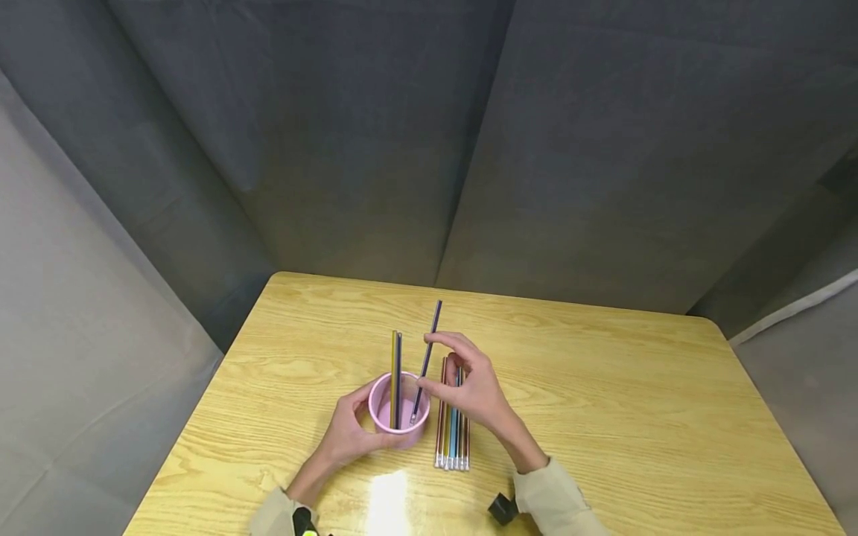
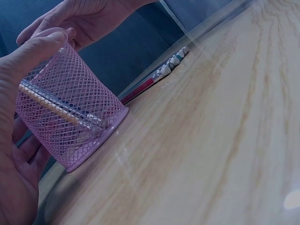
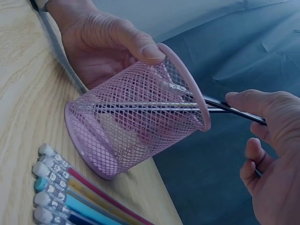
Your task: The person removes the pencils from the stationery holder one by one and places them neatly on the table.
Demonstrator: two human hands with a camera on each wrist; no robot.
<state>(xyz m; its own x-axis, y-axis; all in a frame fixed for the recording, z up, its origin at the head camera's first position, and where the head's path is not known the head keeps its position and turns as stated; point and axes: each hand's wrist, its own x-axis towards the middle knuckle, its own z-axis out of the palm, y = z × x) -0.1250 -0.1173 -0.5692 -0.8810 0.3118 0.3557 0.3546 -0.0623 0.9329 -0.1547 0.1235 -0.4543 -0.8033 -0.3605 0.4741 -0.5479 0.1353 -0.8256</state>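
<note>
A pink mesh pencil cup (image 1: pixel 410 441) stands on the table, and my left hand (image 1: pixel 351 433) grips it round its side, thumb near the rim in the right wrist view. Inside lean a yellow pencil (image 1: pixel 393 365) and a dark pencil (image 1: pixel 399 357). My right hand (image 1: pixel 479 388) pinches another dark pencil (image 1: pixel 436 316) between thumb and fingers, tilted over the cup. Its eraser end is inside the mouth of the cup, above the bottom in the right wrist view. Just right of the cup lies a row of several colored pencils (image 1: pixel 453 435), under my right hand, erasers toward me.
The wood-grain table (image 1: pixel 603 417) extends well to the right. Grey curtains (image 1: pixel 369 149) hang behind it and on both sides. A small black object (image 1: pixel 503 509) is beside my right sleeve (image 1: pixel 556 499).
</note>
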